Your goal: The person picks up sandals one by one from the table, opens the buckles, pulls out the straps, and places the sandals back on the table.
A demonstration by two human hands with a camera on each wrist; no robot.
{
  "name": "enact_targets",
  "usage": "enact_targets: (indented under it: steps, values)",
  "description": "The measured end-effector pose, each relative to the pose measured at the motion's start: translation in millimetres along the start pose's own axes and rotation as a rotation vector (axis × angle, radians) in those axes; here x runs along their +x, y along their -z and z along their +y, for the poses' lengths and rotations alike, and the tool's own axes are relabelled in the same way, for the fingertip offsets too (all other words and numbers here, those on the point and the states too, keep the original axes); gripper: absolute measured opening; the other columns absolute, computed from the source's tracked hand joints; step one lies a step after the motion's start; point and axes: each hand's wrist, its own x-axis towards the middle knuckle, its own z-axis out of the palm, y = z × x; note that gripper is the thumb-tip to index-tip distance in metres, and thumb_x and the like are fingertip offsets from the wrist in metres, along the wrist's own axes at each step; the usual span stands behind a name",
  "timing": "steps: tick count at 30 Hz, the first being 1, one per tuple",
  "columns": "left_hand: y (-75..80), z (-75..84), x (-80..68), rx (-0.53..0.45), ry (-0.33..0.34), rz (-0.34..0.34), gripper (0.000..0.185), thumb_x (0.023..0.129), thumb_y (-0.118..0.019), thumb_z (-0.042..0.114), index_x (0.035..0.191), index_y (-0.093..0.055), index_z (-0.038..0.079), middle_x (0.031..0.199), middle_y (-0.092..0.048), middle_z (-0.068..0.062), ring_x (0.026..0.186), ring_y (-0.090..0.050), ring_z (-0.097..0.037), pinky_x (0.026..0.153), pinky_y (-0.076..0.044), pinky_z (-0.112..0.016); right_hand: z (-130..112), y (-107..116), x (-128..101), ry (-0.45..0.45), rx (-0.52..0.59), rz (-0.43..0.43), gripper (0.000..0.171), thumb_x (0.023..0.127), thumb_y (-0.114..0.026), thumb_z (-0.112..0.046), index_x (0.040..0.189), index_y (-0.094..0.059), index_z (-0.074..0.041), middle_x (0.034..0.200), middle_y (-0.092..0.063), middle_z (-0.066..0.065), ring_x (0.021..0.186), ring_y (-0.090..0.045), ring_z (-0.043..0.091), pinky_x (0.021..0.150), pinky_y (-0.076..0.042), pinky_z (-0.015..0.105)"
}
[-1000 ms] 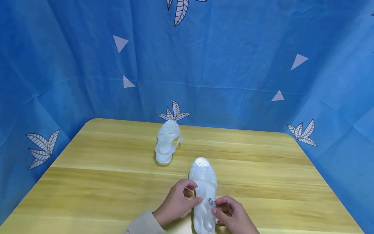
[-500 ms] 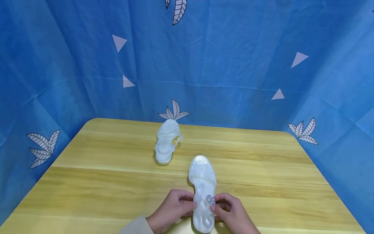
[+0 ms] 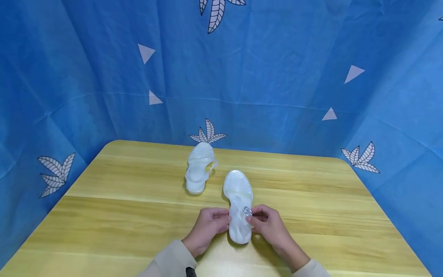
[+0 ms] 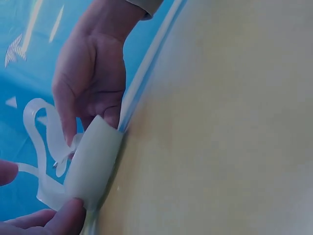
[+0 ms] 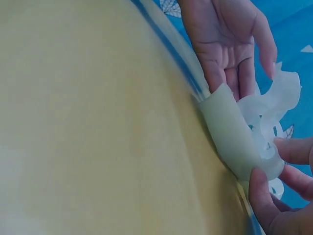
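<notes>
A white jelly sandal (image 3: 238,192) lies toe away on the wooden table, a hand at each side of its heel half. My left hand (image 3: 209,227) grips its left edge, thumb along the side; in the left wrist view its fingers (image 4: 71,215) press the heel's side. My right hand (image 3: 271,225) holds the right edge, thumb and forefinger pinching beside a clear, shiny buckle (image 3: 247,211). In the right wrist view the pale heel (image 5: 232,134) sits between both hands, with loose curled straps (image 5: 283,93) above it.
A second white sandal (image 3: 200,167) lies farther back and to the left, its strap sticking out on the right. Blue cloth (image 3: 242,77) with leaf and triangle prints hangs around the table (image 3: 121,231) on the back and sides.
The near sandal has slid away from me along with both hands. My left hand has shifted from over the straps to the sandal's left edge. The far sandal stays put.
</notes>
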Motion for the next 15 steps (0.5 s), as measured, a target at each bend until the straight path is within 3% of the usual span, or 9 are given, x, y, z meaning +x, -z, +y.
enact_targets:
  steps: [8, 15]
  values:
    - [8.1, -0.7, 25.1, -0.056, -0.030, 0.105, 0.038, 0.090, -0.059, 0.013, 0.119, -0.056, -0.011, 0.119, -0.060, -0.017, 0.097, -0.058, -0.012, 0.089, -0.048, -0.029, -3.1, -9.6, 38.8, -0.006, 0.020, 0.082, 0.018, 0.084, -0.067, -0.003, 0.098, -0.061, 0.005, 0.094, -0.063, 0.014, 0.080, -0.060, 0.017, 0.064, -0.054, 0.029]
    - [11.3, -4.0, 46.9, -0.060, -0.110, 0.121, 0.045, 0.091, -0.054, 0.012, 0.129, -0.047, -0.012, 0.133, -0.050, -0.024, 0.114, -0.052, -0.022, 0.097, -0.043, -0.034, -4.8, -16.6, 66.5, 0.026, -0.024, 0.126, 0.021, 0.086, -0.066, -0.008, 0.102, -0.061, 0.005, 0.098, -0.062, 0.015, 0.081, -0.059, 0.016, 0.063, -0.054, 0.028]
